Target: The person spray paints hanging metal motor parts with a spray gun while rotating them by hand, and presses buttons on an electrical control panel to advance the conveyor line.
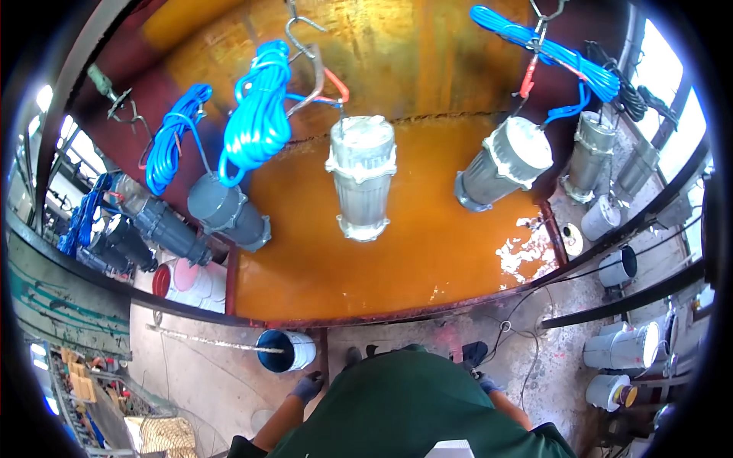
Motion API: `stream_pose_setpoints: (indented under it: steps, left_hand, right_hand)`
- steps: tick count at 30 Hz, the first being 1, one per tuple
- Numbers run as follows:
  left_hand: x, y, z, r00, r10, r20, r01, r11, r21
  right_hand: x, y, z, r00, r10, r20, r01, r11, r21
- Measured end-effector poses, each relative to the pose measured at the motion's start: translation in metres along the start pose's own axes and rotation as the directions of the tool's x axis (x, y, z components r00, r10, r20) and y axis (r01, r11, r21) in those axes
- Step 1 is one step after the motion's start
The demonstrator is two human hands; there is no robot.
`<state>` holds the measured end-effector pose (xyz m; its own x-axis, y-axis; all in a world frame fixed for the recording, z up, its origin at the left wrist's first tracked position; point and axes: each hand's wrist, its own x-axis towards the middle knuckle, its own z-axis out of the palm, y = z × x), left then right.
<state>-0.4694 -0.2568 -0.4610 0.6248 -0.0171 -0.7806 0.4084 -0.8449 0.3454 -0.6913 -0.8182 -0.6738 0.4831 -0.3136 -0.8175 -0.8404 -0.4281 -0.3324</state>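
My left hand (307,388), in a grey glove, hangs low at my left side near a blue-and-white bucket (304,351). On my other side, my right hand (486,384), also gloved, is partly covered by my green top. Both hands are small here, and their fingers cannot be made out well. In front of me a silver, ribbed pump-like cylinder (363,179) hangs from a hook (305,38), beside a coil of blue cable (258,107). A similar grey cylinder (229,212) hangs to its left, and a tilted silver one (508,160) to its right.
Behind the cylinders is an orange-stained booth (305,282) with a dark red front edge. A pale stick (214,338) leans into the bucket. Black hoses (527,336) trail over the floor at right, near several pails (622,345). More hanging cylinders (156,221) are at left.
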Motion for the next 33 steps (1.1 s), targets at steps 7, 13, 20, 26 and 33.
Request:
stream_pose_setpoints:
  steps: [7, 13, 20, 26, 33]
  left_hand:
    - [0.0, 0.006, -0.004, 0.995, -0.099, 0.003, 0.099, 0.991, -0.085]
    - [0.036, -0.03, -0.005, 0.998, 0.019, -0.054, -0.015, 0.996, 0.087]
    - [0.04, -0.008, -0.011, 0.999, 0.037, -0.04, -0.028, 0.981, 0.194]
    - [0.066, -0.035, -0.01, 0.981, 0.153, -0.12, -0.125, 0.969, 0.214]
    - [0.07, -0.06, -0.018, 0.95, 0.138, -0.282, -0.136, 0.99, 0.027]
  right_hand:
    - [-0.014, -0.043, -0.019, 0.999, 0.005, 0.042, -0.006, 1.0, 0.014]
    - [0.017, -0.038, -0.014, 0.997, -0.08, 0.013, 0.079, 0.996, 0.03]
    - [0.03, -0.025, -0.001, 0.999, -0.049, -0.008, 0.05, 0.995, 0.089]
    - [-0.033, -0.041, -0.024, 0.974, -0.198, -0.106, 0.182, 0.973, -0.144]
    - [-0.126, -0.045, -0.087, 0.99, -0.074, 0.122, 0.05, 0.981, 0.19]
